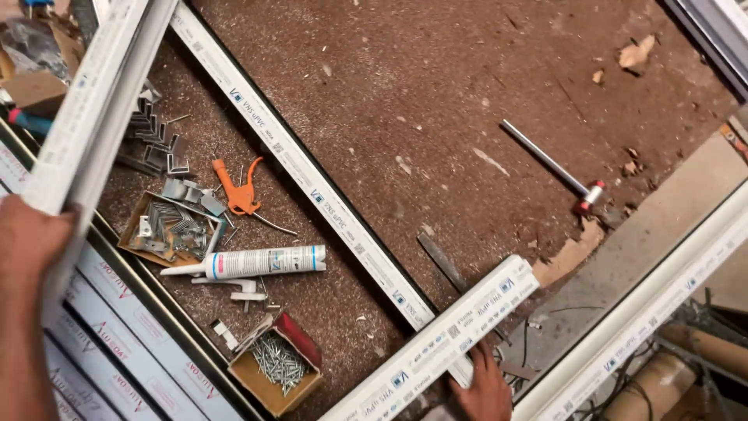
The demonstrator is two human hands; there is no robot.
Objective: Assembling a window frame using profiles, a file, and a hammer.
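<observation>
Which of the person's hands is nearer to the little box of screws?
The right hand. It grips a white profile just right of the screw box. The left hand holds another white profile at the far left edge, farther from the box.

Two white profiles in hand. The short profile [436, 343] lies flat on the bench near its front edge, running diagonally, cut end square, blue marks along its face. The long profile [93, 101] is tilted up steeply at the left edge, off the surface.
</observation>
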